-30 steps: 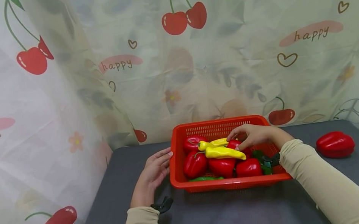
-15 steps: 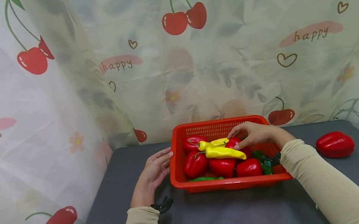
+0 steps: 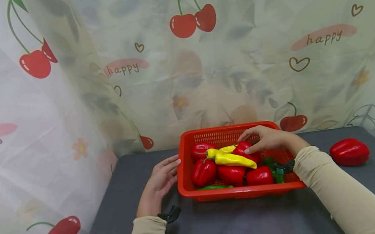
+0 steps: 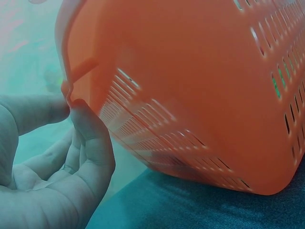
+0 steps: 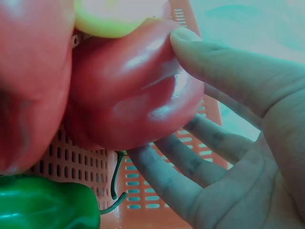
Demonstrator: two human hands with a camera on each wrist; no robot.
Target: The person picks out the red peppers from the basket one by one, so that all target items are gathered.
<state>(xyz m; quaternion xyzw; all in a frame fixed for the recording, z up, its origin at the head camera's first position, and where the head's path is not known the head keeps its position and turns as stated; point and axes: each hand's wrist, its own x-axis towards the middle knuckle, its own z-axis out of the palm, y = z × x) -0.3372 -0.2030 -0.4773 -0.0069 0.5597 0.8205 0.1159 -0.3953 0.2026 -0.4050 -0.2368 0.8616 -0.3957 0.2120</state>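
In the head view an orange plastic basket [image 3: 245, 192] stands on the dark table, holding red bell peppers, yellow peppers and green ones. My left hand [image 3: 160, 180] pinches the basket's left rim between thumb and fingers, as the left wrist view shows. Inside the basket, toward its right side, my right hand [image 3: 266, 139] grips a red bell pepper [image 5: 133, 95] with the thumb on one side and fingers on the other. A long yellow pepper [image 3: 235, 160] lies on top, just left of that hand. A green pepper [image 5: 47, 205] sits below the gripped one in the right wrist view.
One more red bell pepper [image 3: 349, 152] lies on the table [image 3: 231, 226], right of the basket and beyond the right forearm. A cherry-printed curtain [image 3: 215, 81] hangs behind the table and along its sides.
The red bell pepper under my right hand has risen slightly, and more of it shows between thumb and fingers. The yellow peppers shifted a little. The left hand stays at the rim.
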